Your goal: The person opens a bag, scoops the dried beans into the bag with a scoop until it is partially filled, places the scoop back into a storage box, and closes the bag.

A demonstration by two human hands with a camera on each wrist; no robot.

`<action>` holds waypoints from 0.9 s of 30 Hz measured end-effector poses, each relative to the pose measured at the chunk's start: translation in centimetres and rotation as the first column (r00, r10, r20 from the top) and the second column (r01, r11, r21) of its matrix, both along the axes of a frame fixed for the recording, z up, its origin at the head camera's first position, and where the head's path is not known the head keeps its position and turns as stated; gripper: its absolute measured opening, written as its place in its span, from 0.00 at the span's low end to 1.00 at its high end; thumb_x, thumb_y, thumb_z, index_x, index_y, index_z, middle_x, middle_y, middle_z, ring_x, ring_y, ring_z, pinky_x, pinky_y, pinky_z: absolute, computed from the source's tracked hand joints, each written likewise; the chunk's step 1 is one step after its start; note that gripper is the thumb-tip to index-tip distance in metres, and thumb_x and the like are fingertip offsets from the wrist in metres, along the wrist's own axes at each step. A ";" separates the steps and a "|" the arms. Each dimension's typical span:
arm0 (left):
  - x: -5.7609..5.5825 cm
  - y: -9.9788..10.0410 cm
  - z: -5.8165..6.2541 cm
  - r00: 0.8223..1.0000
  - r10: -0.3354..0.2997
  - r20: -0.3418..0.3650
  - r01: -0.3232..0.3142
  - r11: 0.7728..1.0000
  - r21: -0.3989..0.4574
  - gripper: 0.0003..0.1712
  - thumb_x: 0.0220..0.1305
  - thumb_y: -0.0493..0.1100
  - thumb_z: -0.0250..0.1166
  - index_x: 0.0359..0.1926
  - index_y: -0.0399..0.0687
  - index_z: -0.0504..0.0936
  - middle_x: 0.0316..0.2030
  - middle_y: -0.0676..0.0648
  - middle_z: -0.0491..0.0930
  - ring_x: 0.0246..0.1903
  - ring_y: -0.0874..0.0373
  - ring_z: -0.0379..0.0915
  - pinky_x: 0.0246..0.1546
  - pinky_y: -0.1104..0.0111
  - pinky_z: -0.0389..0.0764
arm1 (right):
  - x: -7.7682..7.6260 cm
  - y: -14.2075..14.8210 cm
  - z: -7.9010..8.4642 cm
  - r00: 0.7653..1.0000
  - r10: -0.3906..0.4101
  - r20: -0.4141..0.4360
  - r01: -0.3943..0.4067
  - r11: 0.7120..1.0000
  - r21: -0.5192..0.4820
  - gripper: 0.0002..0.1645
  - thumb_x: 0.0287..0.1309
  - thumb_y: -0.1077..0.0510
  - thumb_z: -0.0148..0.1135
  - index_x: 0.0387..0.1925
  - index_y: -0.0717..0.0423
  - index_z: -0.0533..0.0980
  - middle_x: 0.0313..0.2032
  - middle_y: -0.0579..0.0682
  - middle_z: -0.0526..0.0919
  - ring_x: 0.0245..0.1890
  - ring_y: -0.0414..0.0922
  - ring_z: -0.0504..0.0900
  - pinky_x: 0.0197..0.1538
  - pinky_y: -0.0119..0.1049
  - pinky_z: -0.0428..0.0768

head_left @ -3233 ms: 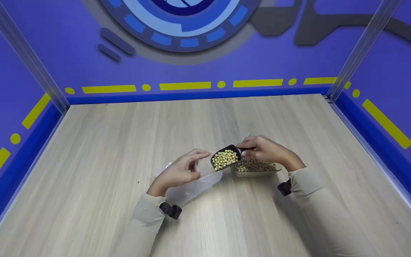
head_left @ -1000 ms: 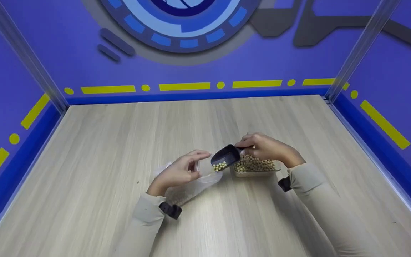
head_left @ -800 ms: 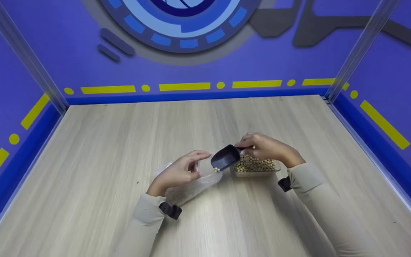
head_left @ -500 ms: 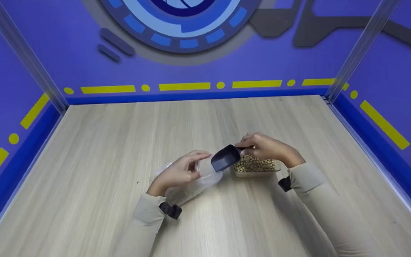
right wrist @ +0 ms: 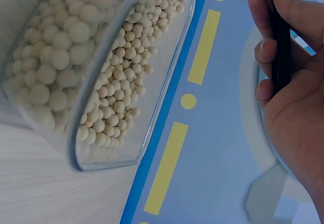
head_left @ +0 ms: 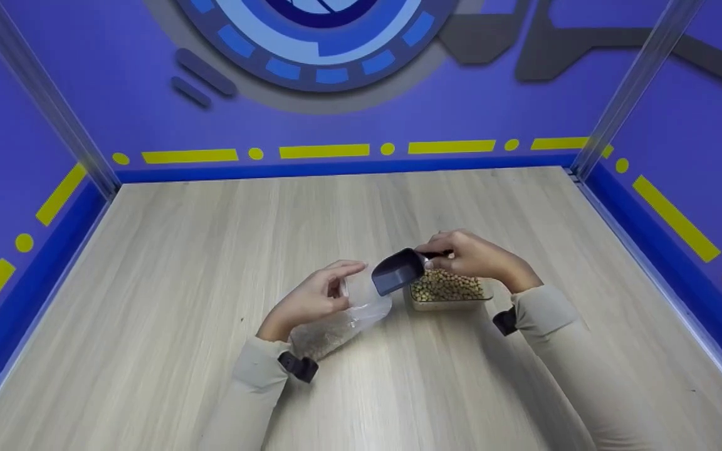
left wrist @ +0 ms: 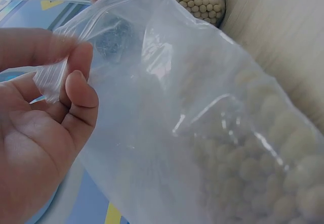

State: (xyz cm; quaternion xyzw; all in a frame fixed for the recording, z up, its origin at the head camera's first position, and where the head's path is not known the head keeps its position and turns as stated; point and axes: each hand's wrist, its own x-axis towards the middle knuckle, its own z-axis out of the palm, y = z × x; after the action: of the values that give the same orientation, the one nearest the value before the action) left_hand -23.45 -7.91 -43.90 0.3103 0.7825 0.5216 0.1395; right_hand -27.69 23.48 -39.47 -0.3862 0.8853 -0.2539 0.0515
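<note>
My left hand (head_left: 311,299) pinches the rim of a clear plastic bag (left wrist: 147,113), its mouth held apart toward the right. Round pale beans (left wrist: 253,168) show through the bag's lower part. My right hand (head_left: 477,257) grips the handle of a black scoop (head_left: 398,272), which tilts over the bag's mouth with no beans visible in it. Close below that hand stands a clear rectangular container (head_left: 452,305) holding many beans (right wrist: 121,82). In the right wrist view my fingers wrap the scoop's handle (right wrist: 281,52); most of its bowl is out of frame.
Both things rest on a light wood-grain table (head_left: 210,250). Blue walls (head_left: 336,125) with yellow markings enclose its back and sides. A small dark speck (head_left: 242,319) lies left of the bag.
Beans that filled the scoop have slid out of it toward the bag, and the bag now shows beans inside. The right hand and scoop have just risen slightly.
</note>
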 end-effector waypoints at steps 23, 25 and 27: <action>0.1 -0.1 -0.2 1.000 0.007 -0.007 -0.007 1.000 -0.027 0.36 0.58 0.27 0.57 0.69 0.37 0.63 0.69 0.40 0.61 0.31 0.60 0.60 0.33 0.73 0.67 | -0.3 6.0 0.8 0.989 -0.071 -0.128 0.066 0.997 -0.037 0.17 0.53 0.64 0.68 0.47 0.58 0.83 0.41 0.53 0.87 0.40 0.48 0.82 0.42 0.42 0.78; 0.1 -0.1 -0.2 1.000 0.008 -0.009 -0.008 1.000 -0.027 0.36 0.58 0.27 0.57 0.70 0.38 0.63 0.69 0.39 0.61 0.31 0.60 0.60 0.33 0.73 0.66 | -0.3 6.5 1.1 0.987 -0.073 -0.145 0.070 0.997 -0.029 0.17 0.52 0.64 0.68 0.46 0.58 0.84 0.41 0.53 0.87 0.39 0.48 0.82 0.41 0.41 0.78; 0.1 -0.2 -0.2 1.000 0.009 -0.009 -0.010 1.000 -0.029 0.37 0.58 0.27 0.57 0.70 0.38 0.63 0.69 0.40 0.61 0.31 0.60 0.60 0.33 0.73 0.66 | -0.3 6.9 1.3 0.986 -0.078 -0.150 0.076 0.997 -0.018 0.16 0.53 0.64 0.67 0.46 0.58 0.84 0.40 0.52 0.87 0.39 0.48 0.82 0.40 0.41 0.78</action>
State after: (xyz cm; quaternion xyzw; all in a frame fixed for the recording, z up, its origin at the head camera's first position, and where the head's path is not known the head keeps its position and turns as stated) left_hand -23.36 -8.07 -44.06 0.3068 0.7919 0.5097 0.1381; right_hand -27.94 30.38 -38.15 -0.3699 0.8994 -0.2313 -0.0277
